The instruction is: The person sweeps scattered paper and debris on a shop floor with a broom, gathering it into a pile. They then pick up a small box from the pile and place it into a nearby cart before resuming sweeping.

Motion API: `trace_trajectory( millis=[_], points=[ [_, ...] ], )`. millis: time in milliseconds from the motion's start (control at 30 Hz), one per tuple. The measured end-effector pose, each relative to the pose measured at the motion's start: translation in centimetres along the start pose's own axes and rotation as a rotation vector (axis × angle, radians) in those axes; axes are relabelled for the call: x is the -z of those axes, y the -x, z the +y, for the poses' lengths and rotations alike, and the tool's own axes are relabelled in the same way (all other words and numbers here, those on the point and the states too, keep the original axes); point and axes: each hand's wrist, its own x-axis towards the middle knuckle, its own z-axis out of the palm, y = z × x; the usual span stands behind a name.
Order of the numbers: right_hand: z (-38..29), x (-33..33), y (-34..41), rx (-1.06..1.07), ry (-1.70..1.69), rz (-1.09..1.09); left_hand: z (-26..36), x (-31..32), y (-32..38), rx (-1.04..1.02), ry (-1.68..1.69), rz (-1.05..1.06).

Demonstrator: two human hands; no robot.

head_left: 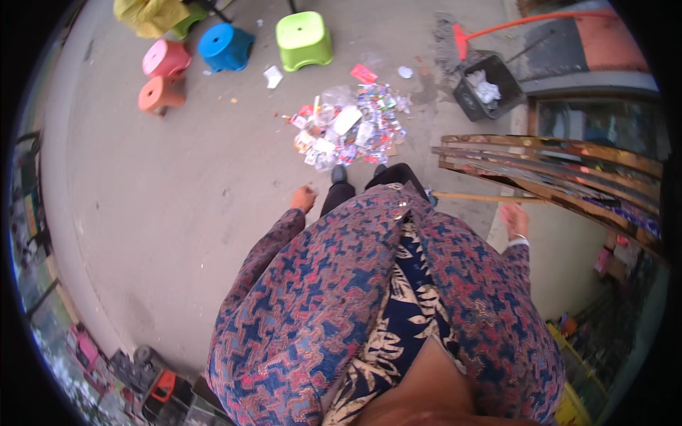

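My left hand (303, 199) hangs beside my left leg with its fingers curled; whether anything small is in it I cannot tell. On the other side, my right hand (515, 219) is held out from my body, slightly blurred, with nothing seen in it. Close by its fingertips runs a thin wooden handle (469, 197), which I do not see it grip. A black plastic container or dustpan (398, 174) shows partly behind my jacket (298, 298). Just beyond my dark shoes (339, 173), a heap of mixed litter (349, 128) lies on the concrete floor (160, 213).
Plastic stools stand ahead: green (303, 40), blue (225, 45), pink (165, 57) and orange (161, 95). To the right are a black bin (487, 88) with white paper, a red-handled mop (459, 41) and a slatted wooden rack (554, 165). White paper (273, 77) lies near the stools.
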Motion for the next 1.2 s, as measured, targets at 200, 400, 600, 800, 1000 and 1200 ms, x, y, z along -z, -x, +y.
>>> trace_trajectory(
  millis=[200,400,600,800,1000,1200],
  points=[
    [-1.4,-15.1,1.7,-0.001,0.219,-0.376,-1.6,0.1,0.0,0.032,0.062,-0.071],
    [-0.1,-28.0,-4.5,-0.132,0.41,-0.671,1.3,-1.8,1.2,0.105,0.193,-0.055],
    [3.2,-33.7,-12.8,0.105,0.841,-0.915,7.9,-6.5,4.3,0.152,0.105,0.068],
    [2.6,-31.9,-18.7,0.251,1.378,-0.83,16.8,-14.1,2.2,0.083,-0.312,-0.195],
    [5.4,-30.1,-20.6,0.262,1.419,-0.787,19.7,-19.6,-7.8,0.006,0.093,-0.295],
    [10.5,-32.4,-21.0,0.244,1.349,-0.974,18.8,-19.6,-17.8,0.101,0.057,-0.298]
  ],
)
